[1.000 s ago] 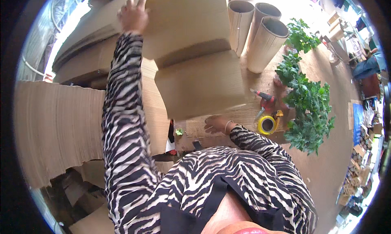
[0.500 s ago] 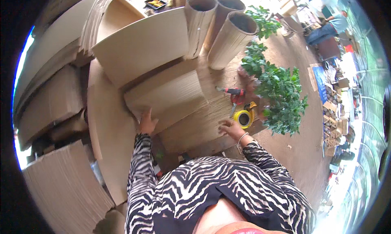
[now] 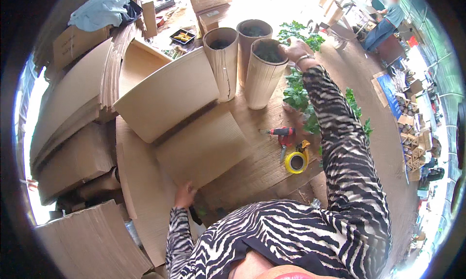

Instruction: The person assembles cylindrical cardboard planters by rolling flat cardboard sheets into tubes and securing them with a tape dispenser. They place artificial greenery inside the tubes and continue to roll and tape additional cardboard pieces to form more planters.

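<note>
My right hand (image 3: pixel 297 50) reaches far out, its fingers closed over the rim of the nearest brown cardboard tube (image 3: pixel 264 80). Green leaves show inside that tube's mouth. Two more upright tubes stand right behind it, a left one (image 3: pixel 224 72) with a dark seam down its side and a rear one (image 3: pixel 253 28). Low at the left, my left hand (image 3: pixel 184 195) hovers by the near corner of a corrugated cardboard stack (image 3: pixel 204 145). Its fingers are loosely bent and hold nothing that I can see.
Leafy green plants (image 3: pixel 298 92) lie partly under my right arm. Red-handled pruning shears (image 3: pixel 282 133) and a yellow tape roll (image 3: pixel 296 161) rest on the table. Cardboard stacks (image 3: pixel 92 235) crowd the left. A person (image 3: pixel 386 24) works at the far right.
My right hand has gone from beside the tape roll out to the nearest tube's rim. The left hand has drawn back from the cardboard's top toward its near corner. The view has shifted.
</note>
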`<control>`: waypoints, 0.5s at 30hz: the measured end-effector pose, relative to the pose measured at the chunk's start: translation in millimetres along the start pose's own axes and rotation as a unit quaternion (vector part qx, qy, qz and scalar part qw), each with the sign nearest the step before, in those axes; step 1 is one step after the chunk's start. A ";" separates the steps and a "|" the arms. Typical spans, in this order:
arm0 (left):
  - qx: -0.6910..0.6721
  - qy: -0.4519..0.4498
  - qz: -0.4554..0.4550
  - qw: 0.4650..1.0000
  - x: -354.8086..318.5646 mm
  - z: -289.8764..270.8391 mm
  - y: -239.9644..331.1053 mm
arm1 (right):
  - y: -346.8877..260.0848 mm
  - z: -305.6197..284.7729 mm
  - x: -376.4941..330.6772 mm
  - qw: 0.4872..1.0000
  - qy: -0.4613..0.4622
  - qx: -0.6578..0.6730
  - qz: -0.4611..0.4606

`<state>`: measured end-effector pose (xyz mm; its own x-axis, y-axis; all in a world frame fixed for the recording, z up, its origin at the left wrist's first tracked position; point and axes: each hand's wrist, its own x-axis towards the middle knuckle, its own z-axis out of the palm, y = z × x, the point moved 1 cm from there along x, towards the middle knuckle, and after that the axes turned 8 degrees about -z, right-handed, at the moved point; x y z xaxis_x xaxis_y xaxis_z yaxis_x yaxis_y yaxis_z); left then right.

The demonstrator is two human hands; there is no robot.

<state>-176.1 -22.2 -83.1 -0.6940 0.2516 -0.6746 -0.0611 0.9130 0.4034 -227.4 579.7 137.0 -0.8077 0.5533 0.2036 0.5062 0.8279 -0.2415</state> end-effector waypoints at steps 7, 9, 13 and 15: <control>-0.065 0.071 -0.038 0.995 -65.8 90.4 -84.8 | 16.4 32.9 37.3 0.989 -0.148 -0.001 -0.028; -0.054 0.038 -0.052 0.996 -79.0 103.1 -66.4 | 31.8 39.8 44.4 0.986 -0.144 -0.006 -0.088; -0.086 -0.040 -0.068 0.993 -93.6 114.4 -25.8 | 28.5 14.5 74.7 0.964 -0.180 0.078 -0.181; -0.100 -0.044 -0.023 0.994 -85.9 116.6 -20.2 | 34.5 4.8 99.5 0.964 -0.107 0.149 -0.195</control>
<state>-31.6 -24.8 -105.4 -0.6225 0.2461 -0.7429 -0.2392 0.8440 0.4800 -291.8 662.8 144.4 -0.9787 0.1480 0.1422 0.0682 0.8879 -0.4550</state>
